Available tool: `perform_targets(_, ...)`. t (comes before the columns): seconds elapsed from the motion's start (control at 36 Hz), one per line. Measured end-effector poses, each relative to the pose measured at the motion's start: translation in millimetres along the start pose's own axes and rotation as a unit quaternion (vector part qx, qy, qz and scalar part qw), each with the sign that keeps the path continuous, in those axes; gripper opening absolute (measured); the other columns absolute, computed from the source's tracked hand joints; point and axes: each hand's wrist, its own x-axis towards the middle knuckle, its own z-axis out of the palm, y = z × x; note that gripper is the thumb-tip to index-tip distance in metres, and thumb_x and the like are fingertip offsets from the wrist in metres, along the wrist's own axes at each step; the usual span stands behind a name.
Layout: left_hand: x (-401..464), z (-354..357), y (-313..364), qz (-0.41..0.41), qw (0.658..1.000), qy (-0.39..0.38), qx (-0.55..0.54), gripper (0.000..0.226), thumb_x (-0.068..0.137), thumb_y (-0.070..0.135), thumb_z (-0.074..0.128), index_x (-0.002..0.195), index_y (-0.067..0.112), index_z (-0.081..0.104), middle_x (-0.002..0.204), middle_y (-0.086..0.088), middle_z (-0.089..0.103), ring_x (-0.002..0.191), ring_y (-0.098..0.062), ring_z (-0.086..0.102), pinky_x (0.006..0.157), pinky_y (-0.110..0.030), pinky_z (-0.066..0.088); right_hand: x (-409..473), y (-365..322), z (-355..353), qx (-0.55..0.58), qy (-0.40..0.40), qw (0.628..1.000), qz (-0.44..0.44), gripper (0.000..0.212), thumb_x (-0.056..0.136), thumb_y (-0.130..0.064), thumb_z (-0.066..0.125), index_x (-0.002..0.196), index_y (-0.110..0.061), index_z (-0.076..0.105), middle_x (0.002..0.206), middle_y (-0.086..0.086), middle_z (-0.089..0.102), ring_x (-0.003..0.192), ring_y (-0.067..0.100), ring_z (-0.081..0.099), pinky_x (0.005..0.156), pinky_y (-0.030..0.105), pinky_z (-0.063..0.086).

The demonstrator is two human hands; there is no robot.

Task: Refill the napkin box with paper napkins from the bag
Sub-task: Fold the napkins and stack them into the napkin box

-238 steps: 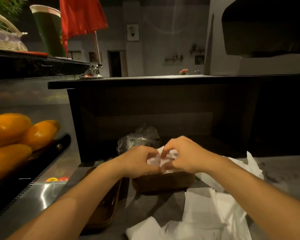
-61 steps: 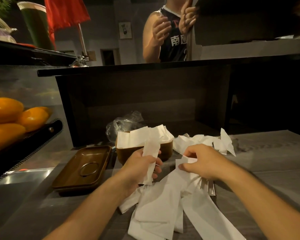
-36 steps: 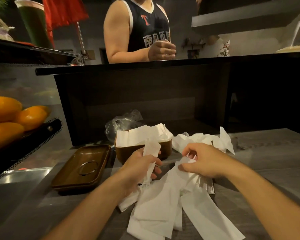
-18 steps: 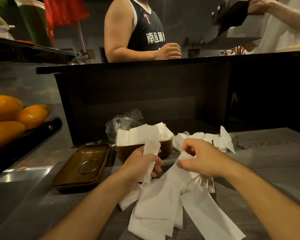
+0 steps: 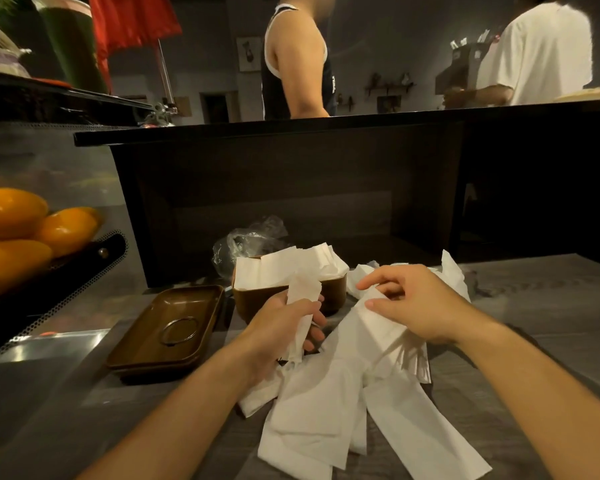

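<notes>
A brown napkin box point(image 5: 336, 292) stands on the grey counter, heaped with white folded napkins point(image 5: 291, 266) above its rim. My left hand point(image 5: 281, 323) grips a narrow folded napkin point(image 5: 303, 299) upright just in front of the box. My right hand point(image 5: 416, 303) hovers over a loose pile of napkins point(image 5: 333, 403) spread on the counter, its fingers lifted and loosely bent, thumb touching the top sheet. A crumpled clear plastic bag point(image 5: 253, 239) lies behind the box.
The box's brown lid point(image 5: 174, 327) lies upside down to the left. Orange fruit point(image 5: 21, 230) fills a black tray at far left. A dark raised counter point(image 5: 291, 174) walls off the back. Two people stand beyond it.
My right hand has let go of the napkin edge and lifted its fingers. The left hand keeps its napkin. The people behind the counter have moved and turned.
</notes>
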Motion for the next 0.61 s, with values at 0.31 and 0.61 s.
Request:
perform_targets(0.31, 4, 2, -2, 0.014, 0.997, 0.06, 0.056, 0.027, 0.099, 0.031, 0.06, 0.125, 0.022, 0.061, 0.102, -0.002, 0.068, 0.088, -0.015, 0.066, 0.072, -0.027, 0.055, 4, 0, 0, 0.099, 0.143, 0.985, -0.018, 0.021, 0.094, -0.015, 0.071, 0.102, -0.035, 0.069, 0.106, -0.01, 0.068, 0.1, 0.01, 0.064, 0.064, 0.017, 0.054)
perform_targets(0.61, -13, 5, 7, -0.019, 0.995, -0.019, -0.1, 0.042, 0.088, 0.06, 0.053, 0.123, 0.038, 0.06, 0.118, -0.007, 0.072, 0.106, -0.034, 0.067, 0.084, -0.045, 0.057, 0, -13, 5, 0.215, 0.087, 0.972, -0.033, 0.018, 0.094, -0.012, 0.07, 0.101, -0.028, 0.076, 0.097, -0.006, 0.075, 0.095, 0.014, 0.072, 0.078, 0.031, 0.062)
